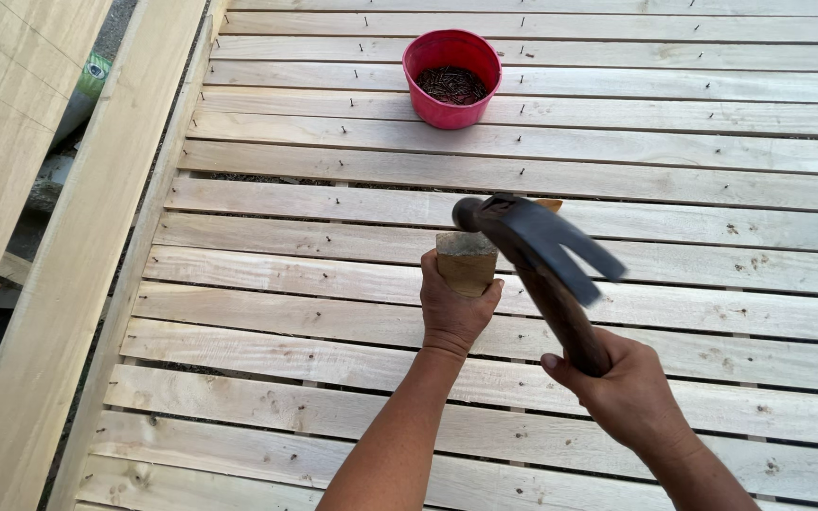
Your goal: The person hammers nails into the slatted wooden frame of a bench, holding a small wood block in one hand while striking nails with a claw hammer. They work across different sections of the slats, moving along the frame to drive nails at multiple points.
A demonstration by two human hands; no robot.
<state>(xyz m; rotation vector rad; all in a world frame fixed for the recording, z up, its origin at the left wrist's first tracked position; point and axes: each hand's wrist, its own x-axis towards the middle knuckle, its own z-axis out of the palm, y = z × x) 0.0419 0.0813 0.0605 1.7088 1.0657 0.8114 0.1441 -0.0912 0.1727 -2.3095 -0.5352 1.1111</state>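
My left hand (453, 308) grips a short upright wooden block (467, 258) that stands on the slatted wooden panel (314, 284). My right hand (629, 390) holds a claw hammer (540, 248) by its dark wooden handle. The hammer's head is raised just above and to the right of the block, blurred, with its claw pointing right. Several part-driven nails stick up from the slats further back.
A red bucket (452, 78) holding nails sits on the slats at the top centre. A long pale plank (78, 255) runs along the panel's left edge, with more boards beyond it at the far left.
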